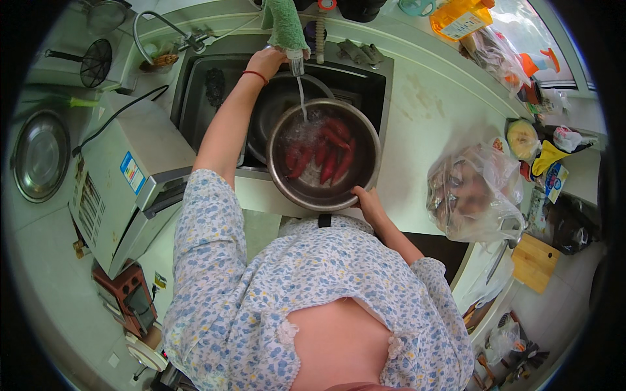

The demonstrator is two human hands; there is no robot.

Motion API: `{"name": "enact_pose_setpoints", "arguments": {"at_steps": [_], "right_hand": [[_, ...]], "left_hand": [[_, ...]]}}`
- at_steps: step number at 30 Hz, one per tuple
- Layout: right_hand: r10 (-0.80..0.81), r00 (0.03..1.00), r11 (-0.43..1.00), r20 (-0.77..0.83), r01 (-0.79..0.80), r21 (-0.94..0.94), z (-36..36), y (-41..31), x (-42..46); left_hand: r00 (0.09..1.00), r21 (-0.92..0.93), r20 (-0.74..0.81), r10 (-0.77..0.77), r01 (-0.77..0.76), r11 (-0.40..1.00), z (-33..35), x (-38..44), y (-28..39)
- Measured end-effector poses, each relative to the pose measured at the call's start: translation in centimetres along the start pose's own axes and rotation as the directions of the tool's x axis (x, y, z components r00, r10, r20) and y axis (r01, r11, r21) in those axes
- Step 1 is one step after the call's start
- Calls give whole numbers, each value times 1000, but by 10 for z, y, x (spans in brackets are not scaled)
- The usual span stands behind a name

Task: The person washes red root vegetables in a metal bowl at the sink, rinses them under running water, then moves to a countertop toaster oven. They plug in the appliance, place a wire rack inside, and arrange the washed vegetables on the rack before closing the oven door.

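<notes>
A round metal basin [324, 202] holds water and several slender red sweet potatoes [337, 159], and sits tilted at the sink's front edge. My right hand [368, 203] grips its rim at the lower right. Water runs into the basin from a faucet [295, 61] that has a green towel [285, 27] wrapped around it. My left hand [265, 62] is up at the faucet beside the towel; its fingertips are partly hidden, so its hold is unclear. Under the basin, a larger dark pan [261, 105] stands in the double sink [389, 105].
Left of the sink are a black scrubber [214, 87], a slim second faucet [164, 24] and a metal-cased appliance [142, 141]. A grey cloth [359, 53] lies behind the sink. On the right stand a filled plastic bag [469, 190], a wooden cutting board [535, 264] and an orange liquid bottle [457, 20].
</notes>
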State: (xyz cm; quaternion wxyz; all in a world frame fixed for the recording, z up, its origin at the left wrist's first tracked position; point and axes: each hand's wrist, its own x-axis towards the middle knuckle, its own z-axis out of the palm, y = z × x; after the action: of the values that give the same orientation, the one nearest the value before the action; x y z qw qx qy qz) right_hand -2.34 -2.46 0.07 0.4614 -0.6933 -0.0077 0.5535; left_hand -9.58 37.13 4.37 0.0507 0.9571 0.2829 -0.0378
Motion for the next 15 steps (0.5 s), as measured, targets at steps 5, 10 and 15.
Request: {"name": "enact_pose_setpoints", "arguments": {"at_steps": [5,10,15], "right_hand": [[-28,1000,997,-4,28,70,2,1,-5],[-18,998,999,62,16,45,-13,17,9],[-76,988,996,134,80,-27,-50,15,11]], "left_hand": [[966,-281,-132,-222,178,943,5,-7,17],[807,-692,-474,-353,-94,716,39,-78,47],[789,-783,-428,-440,-82,617,9,-236,110]]}}
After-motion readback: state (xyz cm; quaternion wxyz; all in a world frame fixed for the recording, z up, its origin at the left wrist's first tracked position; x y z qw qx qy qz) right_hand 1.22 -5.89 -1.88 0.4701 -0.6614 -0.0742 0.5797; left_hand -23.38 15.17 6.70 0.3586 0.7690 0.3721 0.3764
